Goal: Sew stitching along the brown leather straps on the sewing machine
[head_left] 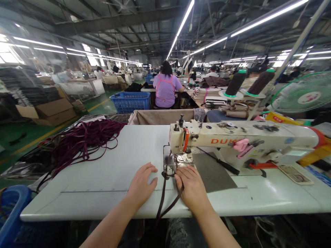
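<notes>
A cream sewing machine (240, 141) stands on the white table (103, 179). A dark maroon strap (162, 196) runs from under its needle foot down over the table's front edge. My left hand (142, 184) lies flat on the table just left of the strap, fingers stretched out. My right hand (191, 187) rests on the strap right in front of the needle, fingers bent and pressing it down. A big tangle of maroon straps (82, 141) lies on the table's left part.
A blue basket (10, 213) stands at the lower left, another blue crate (130, 101) beyond the table. Thread cones (235, 82) and a green fan (305, 93) stand behind the machine. A person in purple (167, 88) sits ahead, with cardboard boxes (51, 110) at left.
</notes>
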`<state>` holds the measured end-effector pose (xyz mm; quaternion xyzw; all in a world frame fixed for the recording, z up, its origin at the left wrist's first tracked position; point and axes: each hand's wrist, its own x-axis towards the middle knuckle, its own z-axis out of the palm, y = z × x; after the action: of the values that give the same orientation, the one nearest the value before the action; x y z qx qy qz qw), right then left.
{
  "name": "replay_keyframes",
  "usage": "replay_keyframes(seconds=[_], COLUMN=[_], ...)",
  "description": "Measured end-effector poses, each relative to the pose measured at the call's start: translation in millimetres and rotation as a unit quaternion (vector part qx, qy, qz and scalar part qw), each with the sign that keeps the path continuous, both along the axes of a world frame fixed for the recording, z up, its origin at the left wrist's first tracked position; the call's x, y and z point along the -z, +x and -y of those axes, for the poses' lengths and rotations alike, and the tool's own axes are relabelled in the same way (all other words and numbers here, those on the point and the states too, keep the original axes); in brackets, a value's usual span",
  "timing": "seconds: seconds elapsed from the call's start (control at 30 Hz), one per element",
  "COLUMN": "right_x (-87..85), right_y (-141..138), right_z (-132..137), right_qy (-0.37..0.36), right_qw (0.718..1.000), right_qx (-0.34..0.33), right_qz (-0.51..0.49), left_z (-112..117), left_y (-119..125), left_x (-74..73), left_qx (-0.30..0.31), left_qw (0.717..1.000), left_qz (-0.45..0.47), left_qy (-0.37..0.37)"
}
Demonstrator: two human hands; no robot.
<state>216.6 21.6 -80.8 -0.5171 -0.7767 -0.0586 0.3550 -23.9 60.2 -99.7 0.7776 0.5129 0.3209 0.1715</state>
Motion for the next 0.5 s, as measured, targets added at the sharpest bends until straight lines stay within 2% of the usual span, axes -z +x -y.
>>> replay_keyframes(seconds=[0.23,0.5], right_x=[0.3,4.2], right_y=[0.1,2.2], right_z=[0.6,-1.1], right_qy=[0.007,0.025], right_qw=[1.0,0.999], right_qx=[-0.003,0.0], right_qz=[-0.008,0.02], left_z=[7.7,4.5], left_y=[-0.6,-10.1], left_x=[-4.2,-4.8], left_qx=[0.015,0.0], left_qw=[0.999,0.997], left_qz=[-0.004,0.059], left_qy=[0.03,-0.042])
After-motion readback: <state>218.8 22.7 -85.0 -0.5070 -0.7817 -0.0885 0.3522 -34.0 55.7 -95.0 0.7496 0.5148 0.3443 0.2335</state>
